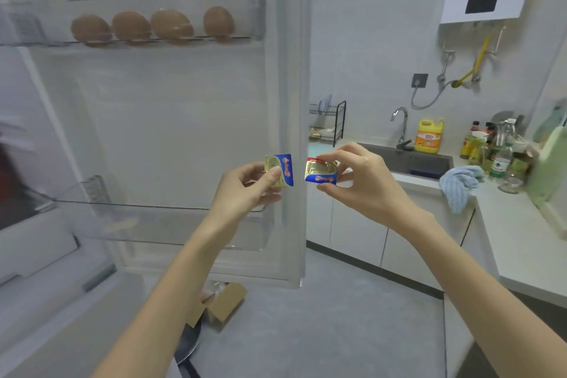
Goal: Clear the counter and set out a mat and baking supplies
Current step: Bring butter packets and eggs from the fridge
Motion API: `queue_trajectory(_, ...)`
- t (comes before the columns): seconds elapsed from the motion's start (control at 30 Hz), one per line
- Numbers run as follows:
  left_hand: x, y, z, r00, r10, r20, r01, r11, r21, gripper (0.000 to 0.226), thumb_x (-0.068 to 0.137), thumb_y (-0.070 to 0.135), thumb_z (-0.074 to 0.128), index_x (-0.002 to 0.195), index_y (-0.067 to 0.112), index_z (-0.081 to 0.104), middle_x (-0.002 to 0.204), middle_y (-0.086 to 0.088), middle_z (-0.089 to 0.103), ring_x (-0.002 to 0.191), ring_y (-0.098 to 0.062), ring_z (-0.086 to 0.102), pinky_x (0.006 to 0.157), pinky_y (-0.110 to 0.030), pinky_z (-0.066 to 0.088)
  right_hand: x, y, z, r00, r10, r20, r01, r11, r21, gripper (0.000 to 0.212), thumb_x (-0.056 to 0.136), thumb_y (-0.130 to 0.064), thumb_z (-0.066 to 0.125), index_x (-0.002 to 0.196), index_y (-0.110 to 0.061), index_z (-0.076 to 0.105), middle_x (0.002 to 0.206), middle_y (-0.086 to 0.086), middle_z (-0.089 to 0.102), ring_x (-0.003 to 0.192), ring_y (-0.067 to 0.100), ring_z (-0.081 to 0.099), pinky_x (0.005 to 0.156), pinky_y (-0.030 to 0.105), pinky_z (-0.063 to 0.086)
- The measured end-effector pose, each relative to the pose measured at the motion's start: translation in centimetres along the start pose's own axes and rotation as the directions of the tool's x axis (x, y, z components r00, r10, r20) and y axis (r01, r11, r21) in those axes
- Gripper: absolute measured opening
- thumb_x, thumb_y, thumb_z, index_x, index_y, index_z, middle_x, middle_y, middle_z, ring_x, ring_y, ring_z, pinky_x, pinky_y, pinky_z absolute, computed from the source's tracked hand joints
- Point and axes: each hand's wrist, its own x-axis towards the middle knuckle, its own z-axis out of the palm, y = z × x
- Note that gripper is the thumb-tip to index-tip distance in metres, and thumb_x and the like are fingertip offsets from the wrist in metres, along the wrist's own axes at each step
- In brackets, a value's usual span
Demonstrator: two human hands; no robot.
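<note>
Illumination was bright, cool and diffuse, with no single source in frame. Shadows were faint and soft-edged. Small highlights glinted on the left gold-and-blue foil packet (280, 170) and the right gold-and-blue foil packet (320, 169). Wide-angle distortion bowed the white refrigerator door edge (294, 101) and the pale countertop (506, 224). The far left margin was smeared. The row of brown eggs (170, 26) behind clear plastic appeared soft.

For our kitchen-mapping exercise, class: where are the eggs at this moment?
Head view, upper left: the four brown eggs sit in a row in the top shelf of the open fridge door, above the left hand.
</note>
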Motion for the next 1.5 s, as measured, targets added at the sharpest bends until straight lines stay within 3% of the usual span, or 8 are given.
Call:
queue_trajectory(0.2, 0.8, -2.2, 9.2, 0.998, -0.033, 0.045, 0.034, 0.999, -0.027, 0.013, 0.09, 0.018, 0.062, 0.101, 0.012, 0.066, 0.091, -0.011, 0.07, 0.071, -0.009, 0.068, 0.069, -0.026, 0.059, -4.1, 8.2, -3.9, 0.992, 0.123, -0.023, -0.124, 0.991, -0.04, 0.044, 0.077, -0.019, 0.078, 0.118, -0.016, 0.064, 0.103, -0.004, 0.055, 0.082, 0.011, 0.061, 0.066, 0.011, 0.05)
queue_trajectory(0.33, 2.3, -4.7, 14.9, 0.995, -0.091, 0.03, 0.092, 0.995, -0.027, 0.018, 0.089, 0.02, 0.063, 0.105, 0.011, 0.065, 0.097, -0.015, 0.069, 0.072, -0.011, 0.068, 0.07, -0.028, 0.059, -6.5, 13.5, -6.6, 0.986, 0.159, -0.053, -0.162, 0.985, -0.059, 0.043, 0.076, -0.017, 0.079, 0.117, -0.014, 0.065, 0.102, -0.004, 0.054, 0.082, 0.011, 0.059, 0.07, 0.022, 0.055)
queue_trajectory(0.57, 6.5, -7.4, 21.9, 0.988, -0.149, 0.028, 0.15, 0.988, -0.044, 0.022, 0.09, 0.024, 0.062, 0.108, 0.011, 0.065, 0.093, -0.007, 0.069, 0.07, -0.009, 0.066, 0.07, -0.026, 0.059, -8.2, 20.8, -8.4, 0.976, 0.219, -0.016, -0.219, 0.972, -0.089, 0.045, 0.079, -0.018, 0.076, 0.121, -0.015, 0.063, 0.102, -0.008, 0.05, 0.085, 0.005, 0.051, 0.068, 0.009, 0.047)
queue_trajectory(0.67, 9.1, -8.5, 23.6, 0.988, -0.156, 0.013, 0.156, 0.986, -0.05, 0.025, 0.09, 0.026, 0.062, 0.11, 0.011, 0.065, 0.093, -0.005, 0.069, 0.071, -0.008, 0.066, 0.071, -0.025, 0.059, -7.3, 24.0, -8.1, 0.967, 0.253, -0.02, -0.254, 0.965, -0.065, 0.044, 0.078, -0.018, 0.076, 0.12, -0.014, 0.064, 0.103, -0.003, 0.055, 0.083, 0.007, 0.053, 0.07, 0.019, 0.052)
queue_trajectory(0.97, 22.1, -15.4, 27.0, 0.98, -0.178, -0.092, 0.168, 0.98, -0.102, 0.023, 0.09, 0.027, 0.062, 0.106, 0.011, 0.067, 0.086, -0.001, 0.068, 0.07, -0.008, 0.064, 0.075, -0.027, 0.059, -0.3, 35.7, -4.6, 0.953, 0.303, -0.023, -0.304, 0.946, -0.11, 0.042, 0.079, -0.031, 0.074, 0.119, -0.031, 0.062, 0.102, -0.015, 0.055, 0.074, 0.001, 0.052, 0.061, 0.024, 0.046)
queue_trajectory(1.23, 39.3, -20.8, 28.7, 0.962, -0.225, -0.156, 0.197, 0.965, -0.175, 0.023, 0.092, 0.025, 0.061, 0.107, 0.009, 0.066, 0.085, 0.0, 0.066, 0.071, -0.01, 0.062, 0.072, -0.023, 0.058, 11.2, 48.4, 0.5, 0.924, 0.379, 0.054, -0.371, 0.921, -0.118, 0.042, 0.079, -0.034, 0.072, 0.119, -0.035, 0.061, 0.105, -0.016, 0.055, 0.079, 0.003, 0.055, 0.064, 0.028, 0.05)
queue_trajectory(1.4, 48.7, -24.2, 29.0, 0.942, -0.293, -0.165, 0.258, 0.944, -0.207, 0.02, 0.091, 0.024, 0.061, 0.106, 0.011, 0.067, 0.085, 0.001, 0.066, 0.072, -0.01, 0.062, 0.074, -0.025, 0.059, 17.9, 55.9, 3.9, 0.912, 0.4, 0.09, -0.392, 0.915, -0.096, 0.041, 0.08, -0.033, 0.071, 0.12, -0.032, 0.061, 0.109, -0.013, 0.057, 0.081, 0.003, 0.056, 0.062, 0.021, 0.045)
queue_trajectory(1.5, 53.5, -26.2, 28.8, 0.937, -0.307, -0.166, 0.275, 0.942, -0.19, 0.018, 0.091, 0.025, 0.061, 0.103, 0.013, 0.068, 0.083, 0.002, 0.065, 0.072, -0.009, 0.062, 0.074, -0.025, 0.058, 21.0, 60.1, 6.1, 0.898, 0.424, 0.112, -0.415, 0.905, -0.096, 0.042, 0.079, -0.033, 0.07, 0.12, -0.032, 0.062, 0.11, -0.013, 0.057, 0.081, 0.003, 0.057, 0.064, 0.024, 0.047)
